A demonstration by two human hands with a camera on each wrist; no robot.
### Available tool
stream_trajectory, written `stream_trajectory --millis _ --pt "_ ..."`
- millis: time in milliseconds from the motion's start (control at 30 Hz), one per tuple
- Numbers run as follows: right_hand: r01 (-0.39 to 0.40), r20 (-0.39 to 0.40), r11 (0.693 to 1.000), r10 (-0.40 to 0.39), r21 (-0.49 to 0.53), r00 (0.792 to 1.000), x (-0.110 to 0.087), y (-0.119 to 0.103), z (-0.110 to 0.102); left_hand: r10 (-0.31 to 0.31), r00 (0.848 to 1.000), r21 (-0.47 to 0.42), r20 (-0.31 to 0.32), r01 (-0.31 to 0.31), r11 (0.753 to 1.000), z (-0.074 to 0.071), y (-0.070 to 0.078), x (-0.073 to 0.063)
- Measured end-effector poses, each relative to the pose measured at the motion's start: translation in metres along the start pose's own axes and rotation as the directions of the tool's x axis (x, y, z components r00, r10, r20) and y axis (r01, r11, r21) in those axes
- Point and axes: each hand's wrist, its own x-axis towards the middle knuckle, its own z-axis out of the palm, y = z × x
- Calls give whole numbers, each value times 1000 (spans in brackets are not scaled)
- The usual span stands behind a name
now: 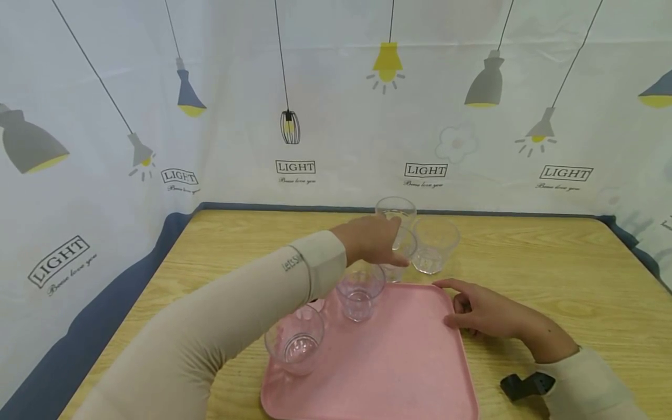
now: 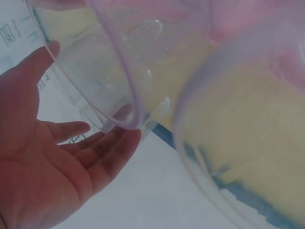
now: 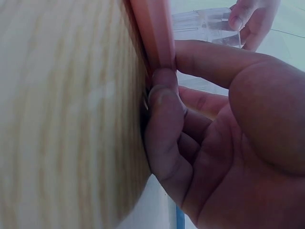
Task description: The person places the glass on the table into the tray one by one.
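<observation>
My left hand (image 1: 370, 238) reaches over the far edge of the pink tray (image 1: 399, 361), thumb and fingers spread around a clear plastic cup (image 1: 403, 248). In the left wrist view the fingers (image 2: 112, 150) are loosely extended at the cup's rim, with the thumb on the opposite side; part of this cup is hidden by the hand in the head view. At the tray's far right corner, my right hand (image 1: 485, 309) pinches the tray's rim (image 3: 155, 33) between thumb and curled fingers. Two more clear cups, one purplish (image 1: 359, 306) and one nearer (image 1: 298, 353), stand along the tray's left side.
Two other clear cups, one at the right (image 1: 433, 256) and one farther back (image 1: 395, 205), stand on the wooden table (image 1: 567, 268) beyond the tray. A lamp-printed curtain (image 1: 336, 81) hangs behind the table. A black clip-like piece (image 1: 525, 386) is by the right cuff.
</observation>
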Motion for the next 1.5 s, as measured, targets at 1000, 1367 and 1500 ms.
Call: stream_trajectory --millis 1000,1367,1500 --pt "33 -5 999 -34 -4 999 0 2 2 73 984 -25 -163 -78 997 -19 -7 -21" --pt "53 -3 998 -53 19 999 1 5 1 134 977 -49 -163 -144 988 -17 1 -29" --pt "46 -4 999 -46 19 999 1 5 1 152 974 -44 -167 -161 986 -15 5 -30"
